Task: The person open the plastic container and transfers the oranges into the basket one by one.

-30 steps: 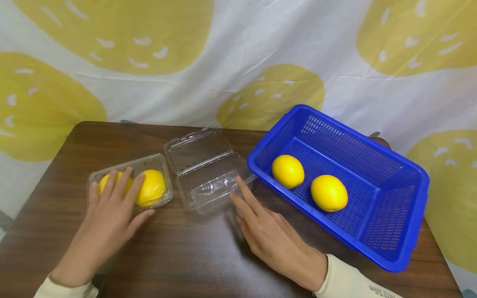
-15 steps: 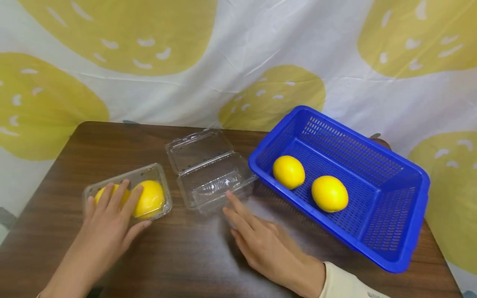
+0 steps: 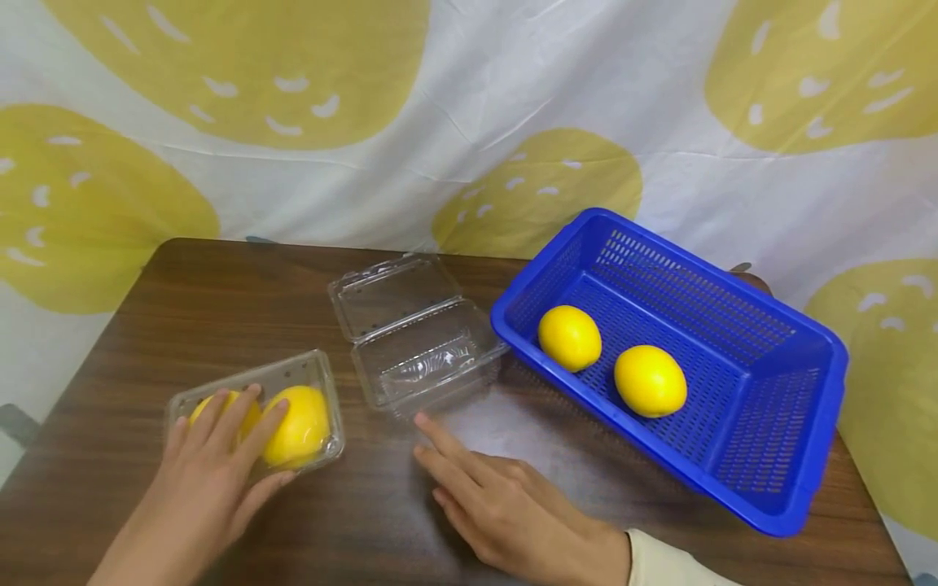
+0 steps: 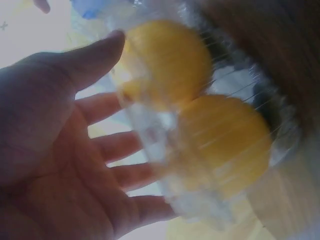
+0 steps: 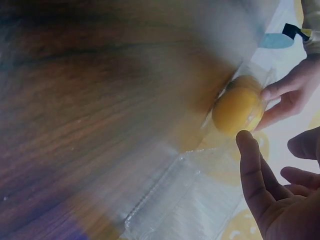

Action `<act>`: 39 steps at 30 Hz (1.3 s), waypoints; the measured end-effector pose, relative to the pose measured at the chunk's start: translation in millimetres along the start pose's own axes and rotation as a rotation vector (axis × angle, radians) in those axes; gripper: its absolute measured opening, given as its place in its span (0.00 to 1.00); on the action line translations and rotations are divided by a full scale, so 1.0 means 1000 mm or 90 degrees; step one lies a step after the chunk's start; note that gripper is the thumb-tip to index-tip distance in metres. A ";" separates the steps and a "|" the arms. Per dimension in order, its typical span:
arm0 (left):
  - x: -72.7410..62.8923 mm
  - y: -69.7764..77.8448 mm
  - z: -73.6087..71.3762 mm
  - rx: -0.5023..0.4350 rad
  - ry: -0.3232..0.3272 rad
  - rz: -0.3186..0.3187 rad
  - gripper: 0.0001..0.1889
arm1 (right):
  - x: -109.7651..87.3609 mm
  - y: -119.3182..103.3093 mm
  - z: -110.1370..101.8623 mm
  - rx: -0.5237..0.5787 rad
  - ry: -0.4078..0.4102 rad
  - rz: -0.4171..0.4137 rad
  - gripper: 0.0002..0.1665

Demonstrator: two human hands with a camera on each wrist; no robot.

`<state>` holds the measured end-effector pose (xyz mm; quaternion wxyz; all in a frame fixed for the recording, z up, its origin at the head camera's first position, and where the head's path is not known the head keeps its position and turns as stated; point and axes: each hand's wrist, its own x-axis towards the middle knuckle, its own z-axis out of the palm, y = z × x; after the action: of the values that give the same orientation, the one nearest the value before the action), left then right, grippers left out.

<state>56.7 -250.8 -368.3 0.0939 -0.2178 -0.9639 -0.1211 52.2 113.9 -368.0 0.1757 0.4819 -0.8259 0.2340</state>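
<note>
Head view: straight-fingered with the left hand (image 3: 208,472), touching the fruit box (image 3: 291,376), slanted lengthwise up to the right; farther off with the relaxed, unladen right hand (image 3: 506,505).

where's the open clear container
In the head view, the open clear container lies between the blue basket on its right and the fruit-filled container on its left.

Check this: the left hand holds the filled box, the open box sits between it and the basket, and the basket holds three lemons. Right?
Nearly: the basket holds two lemons, not three, as the head view shows. The left hand does hold the filled box, with the open box between it and the basket.
</note>
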 end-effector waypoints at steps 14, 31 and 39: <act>-0.026 0.017 0.002 0.000 -0.008 0.193 0.44 | 0.000 -0.009 -0.002 0.018 -0.034 0.009 0.30; -0.031 0.083 0.025 0.016 -0.098 0.207 0.36 | -0.018 -0.012 -0.012 0.128 -0.181 0.089 0.29; -0.017 0.104 0.029 -0.003 -0.145 0.188 0.39 | -0.029 -0.007 -0.018 0.130 -0.212 0.147 0.29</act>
<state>113.7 -158.9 -379.4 0.0008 -0.3693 -0.9256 -0.0829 73.1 142.2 -366.4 -0.0410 0.4314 -0.8652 0.2524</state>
